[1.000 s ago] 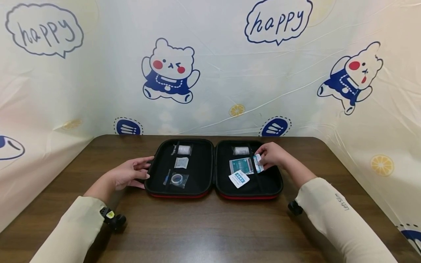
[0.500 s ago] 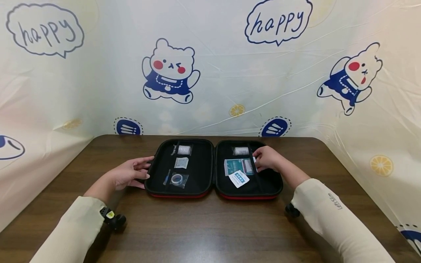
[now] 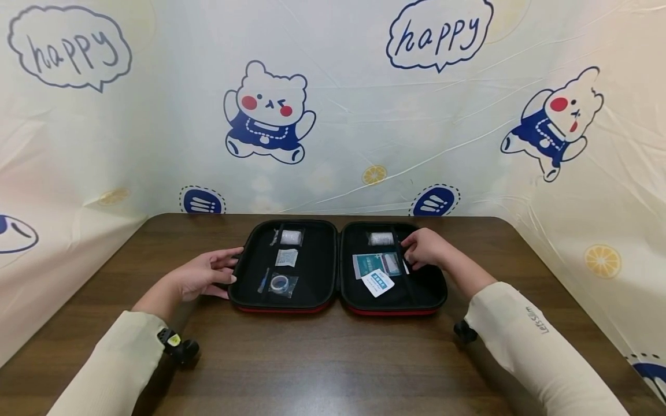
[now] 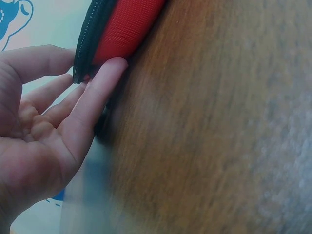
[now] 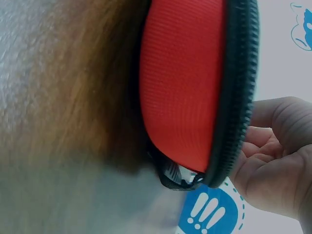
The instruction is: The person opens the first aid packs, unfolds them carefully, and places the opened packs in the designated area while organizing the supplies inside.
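Observation:
An open black zip case (image 3: 312,289) with red outer sides lies flat on the table, its two halves spread. My left hand (image 3: 205,274) rests at its left edge; in the left wrist view extended fingers (image 4: 105,83) touch the red side and zipper rim. Over the right half, my right hand (image 3: 426,248) has curled fingers at the black elastic strap (image 3: 408,283), pinching a white-edged packet (image 3: 406,267), mostly covered by the hand. Left of the strap are a teal packet (image 3: 366,264) and a white square packet (image 3: 378,283). The rim hides the right fingertips in the right wrist view.
Under straps in the case are a bandage roll (image 3: 291,237), another wrapped roll (image 3: 381,238), a small white packet (image 3: 287,257), a bagged tape roll (image 3: 280,283) and a thin blue item (image 3: 263,281). Wooden table (image 3: 322,364) lies in front; a printed cloth (image 3: 343,127) hangs behind.
The teal packet has slid left, and the white-and-teal piece once showing right of the strap is now mostly hidden by my right hand, which has shifted slightly left. My left hand stays put.

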